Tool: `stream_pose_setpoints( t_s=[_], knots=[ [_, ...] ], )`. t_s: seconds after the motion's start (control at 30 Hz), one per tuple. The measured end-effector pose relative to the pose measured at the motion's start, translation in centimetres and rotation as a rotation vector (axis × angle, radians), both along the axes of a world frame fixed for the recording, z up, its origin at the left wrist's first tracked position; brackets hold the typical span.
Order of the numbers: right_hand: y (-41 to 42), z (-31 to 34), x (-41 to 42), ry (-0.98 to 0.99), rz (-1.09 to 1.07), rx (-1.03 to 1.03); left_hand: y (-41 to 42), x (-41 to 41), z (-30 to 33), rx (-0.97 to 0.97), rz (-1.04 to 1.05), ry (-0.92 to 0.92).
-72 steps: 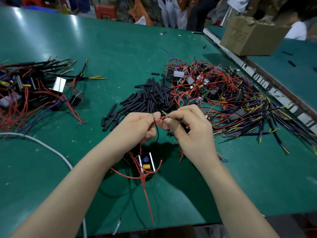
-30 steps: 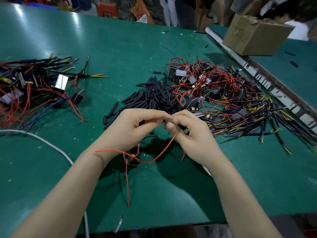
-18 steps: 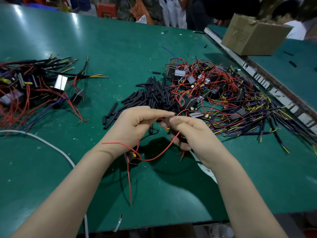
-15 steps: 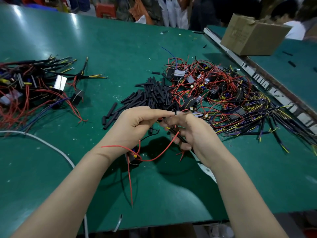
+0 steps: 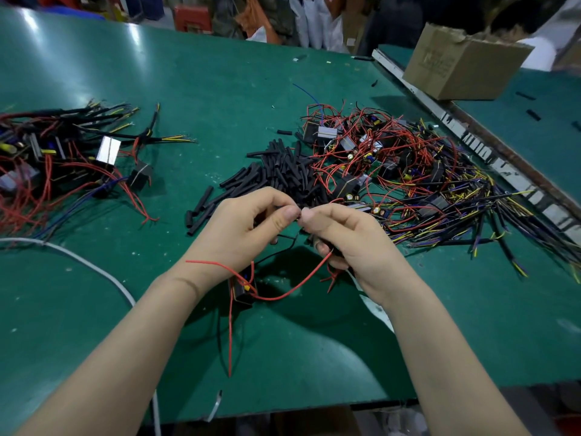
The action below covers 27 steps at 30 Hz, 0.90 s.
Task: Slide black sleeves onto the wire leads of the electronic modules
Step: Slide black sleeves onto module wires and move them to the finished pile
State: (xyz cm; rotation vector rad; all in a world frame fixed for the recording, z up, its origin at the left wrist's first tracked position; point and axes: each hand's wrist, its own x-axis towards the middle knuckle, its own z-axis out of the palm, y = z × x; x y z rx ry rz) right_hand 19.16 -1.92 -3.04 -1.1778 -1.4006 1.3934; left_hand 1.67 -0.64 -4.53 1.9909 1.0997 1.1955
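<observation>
A small black module [image 5: 243, 291] hangs just above the green table [image 5: 220, 89] under the left wrist, its red leads [image 5: 292, 289] looping up to the right hand [image 5: 352, 243]. Left hand [image 5: 248, 228] and right hand meet thumb to thumb, each pinching something too small to make out. Loose black sleeves [image 5: 283, 174] lie heaped just beyond, between two piles of wired modules [image 5: 393, 165]

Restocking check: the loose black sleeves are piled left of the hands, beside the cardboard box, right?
Not quite. The head view shows the sleeves piled just beyond the hands, mid-table, against the right-hand wire heap. The cardboard box sits far off at the top right.
</observation>
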Motion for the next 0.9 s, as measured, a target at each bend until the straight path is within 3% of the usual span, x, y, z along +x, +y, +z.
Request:
stream_pose_setpoints(
  t_s=[0.27,0.4,0.53,0.67,0.9],
  knots=[
    [0.5,-1.3,-0.3,-0.148,-0.136,0.292,-0.1,0.3,0.0,-0.021,0.061,0.049],
    [0.5,-1.6,-0.2,-0.225,-0.151,0.362,0.0,0.1,-0.1,-0.039,0.083,-0.031],
    [0.7,-2.2,-0.4,-0.385,-0.288,0.493,0.1,0.2,-0.2,-0.073,0.039,-0.099],
    [0.9,-2.9,-0.4,-0.569,-0.395,0.668,0.3,0.6,-0.7,-0.122,-0.016,-0.034],
    [1.4,-3.5,0.0,-0.555,-0.412,0.731,1.0,0.4,-1.5,-0.211,0.020,0.046]
  ],
)
